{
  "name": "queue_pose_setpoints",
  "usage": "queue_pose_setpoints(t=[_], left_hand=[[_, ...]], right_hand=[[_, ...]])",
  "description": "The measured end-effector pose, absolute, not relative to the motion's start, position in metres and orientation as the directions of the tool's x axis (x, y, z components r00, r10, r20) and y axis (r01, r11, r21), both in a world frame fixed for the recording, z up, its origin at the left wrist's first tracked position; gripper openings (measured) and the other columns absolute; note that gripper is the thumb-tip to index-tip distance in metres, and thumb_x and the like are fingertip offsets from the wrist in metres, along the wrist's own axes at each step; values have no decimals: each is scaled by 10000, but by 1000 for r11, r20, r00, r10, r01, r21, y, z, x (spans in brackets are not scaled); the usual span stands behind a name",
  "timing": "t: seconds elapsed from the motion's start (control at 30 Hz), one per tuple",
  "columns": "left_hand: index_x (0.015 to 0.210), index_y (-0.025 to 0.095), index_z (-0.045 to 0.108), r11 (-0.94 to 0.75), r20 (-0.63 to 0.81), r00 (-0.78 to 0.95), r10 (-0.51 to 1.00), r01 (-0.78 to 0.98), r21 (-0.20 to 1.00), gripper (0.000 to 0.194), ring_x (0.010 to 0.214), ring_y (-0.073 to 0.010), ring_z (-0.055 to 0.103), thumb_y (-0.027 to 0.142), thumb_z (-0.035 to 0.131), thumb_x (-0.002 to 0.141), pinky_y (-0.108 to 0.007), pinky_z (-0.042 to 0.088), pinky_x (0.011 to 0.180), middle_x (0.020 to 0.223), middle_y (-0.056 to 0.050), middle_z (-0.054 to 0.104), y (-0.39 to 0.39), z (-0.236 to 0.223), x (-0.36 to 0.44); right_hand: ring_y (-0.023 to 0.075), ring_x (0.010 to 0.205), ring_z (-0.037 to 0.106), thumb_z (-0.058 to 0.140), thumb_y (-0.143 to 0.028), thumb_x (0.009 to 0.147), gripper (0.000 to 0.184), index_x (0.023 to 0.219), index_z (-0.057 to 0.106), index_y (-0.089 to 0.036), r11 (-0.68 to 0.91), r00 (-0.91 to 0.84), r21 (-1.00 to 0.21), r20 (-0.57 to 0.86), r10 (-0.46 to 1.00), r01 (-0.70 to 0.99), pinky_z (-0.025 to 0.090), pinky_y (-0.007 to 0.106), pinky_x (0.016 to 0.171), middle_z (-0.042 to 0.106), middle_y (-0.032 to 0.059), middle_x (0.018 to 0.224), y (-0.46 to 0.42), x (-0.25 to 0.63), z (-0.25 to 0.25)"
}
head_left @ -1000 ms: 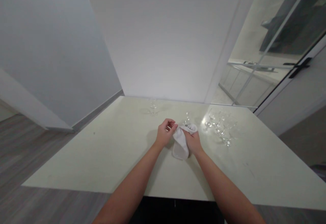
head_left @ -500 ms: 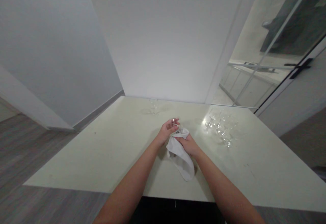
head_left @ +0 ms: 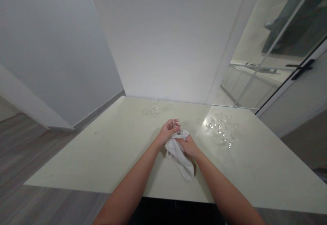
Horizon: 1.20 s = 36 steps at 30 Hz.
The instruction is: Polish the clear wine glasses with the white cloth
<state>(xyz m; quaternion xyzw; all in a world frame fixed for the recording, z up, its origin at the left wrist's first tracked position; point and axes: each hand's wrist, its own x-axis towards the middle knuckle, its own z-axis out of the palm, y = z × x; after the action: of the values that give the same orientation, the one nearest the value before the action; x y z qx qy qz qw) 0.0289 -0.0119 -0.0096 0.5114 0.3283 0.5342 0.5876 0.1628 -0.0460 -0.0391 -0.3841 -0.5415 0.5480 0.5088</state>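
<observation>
Our L hand [head_left: 166,133] curls part-closed, holding clear stemmed glass [head_left: 176,129] mid-table; R hand [head_left: 189,146] grips white cloth [head_left: 182,162] at glass's 5 o'clock. Stemware cluster [head_left: 221,128] at 3, lone wine glass [head_left: 154,106] approx 10–11.

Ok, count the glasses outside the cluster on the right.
2: the lone glass far back on the table, and the held glass, partly hidden, between left hand and cloth in the right hand.

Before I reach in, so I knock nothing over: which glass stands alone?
The leftmost glass, beyond the left hand; one glass is held, the others cluster at right.
</observation>
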Motion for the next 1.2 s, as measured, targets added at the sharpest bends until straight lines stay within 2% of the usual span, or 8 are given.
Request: queue_pose_setpoints(t=[0.2,0.37,0.47,0.6,0.67,0.77,0.9,1.2], left_hand=[[1029,163,543,-45,181,314,932,-397,917,504,797,-178,645,444,750,665,-322,469,753,1004,-122,689,-11,-12,27],[1071,158,591,-106,187,242,952,-312,944,531,820,-158,614,392,779,633,-290,459,755,1021,-94,662,-11,-11,28],[1071,165,590,-64,132,208,969,-304,950,522,807,-150,607,349,788,625,-281,455,749,974,-67,663,-11,-11,29],[1072,160,568,59,124,364,923,-454,889,488,847,-184,635,387,747,679,-325,457,786,1053,-120,671,-13,-10,26],[1080,159,572,69,146,400,905,-477,876,490,882,-200,636,399,740,687,-337,455,802,1089,-137,663,-13,-10,24],[1103,166,592,15,148,348,926,-424,905,498,850,-173,623,386,744,684,-308,457,775,1073,-109,652,-11,-12,24],[1087,162,609,-33,123,276,953,-310,950,501,765,-134,597,352,766,652,-261,446,706,947,-54,637,-8,-15,27],[1077,162,608,-44,123,261,957,-288,957,491,748,-129,594,358,757,652,-260,449,700,918,-41,629,-11,-12,27]], right_hand=[[168,810,620,699,-300,697,300,978,663,-203,-65,-226,-972,-12,974,-226,474,291,778,701,19,934,-50,167,-37],[174,834,621,694,-319,706,256,928,671,-194,8,-186,-982,44,982,-189,463,298,807,703,20,913,-47,164,-39],[169,808,620,712,-318,684,265,911,668,-189,-13,-191,-978,27,981,-208,463,296,793,702,15,891,-47,164,-39],[159,723,613,745,-330,636,321,912,665,-189,-196,-252,-927,-116,961,-320,469,286,733,698,14,837,-52,168,-33],[159,717,612,751,-334,630,318,901,668,-189,-225,-263,-915,-139,955,-335,469,285,730,698,16,827,-54,169,-32],[163,774,622,735,-333,661,313,935,671,-198,-170,-229,-938,-101,968,-303,466,290,773,703,15,889,-53,168,-35],[182,856,632,718,-338,683,344,992,661,-199,-124,-206,-957,-69,976,-264,460,318,835,705,30,976,-49,165,-41],[206,907,636,701,-331,688,341,991,654,-183,-106,-194,-969,-62,979,-225,462,344,873,707,51,1006,-51,165,-37]])
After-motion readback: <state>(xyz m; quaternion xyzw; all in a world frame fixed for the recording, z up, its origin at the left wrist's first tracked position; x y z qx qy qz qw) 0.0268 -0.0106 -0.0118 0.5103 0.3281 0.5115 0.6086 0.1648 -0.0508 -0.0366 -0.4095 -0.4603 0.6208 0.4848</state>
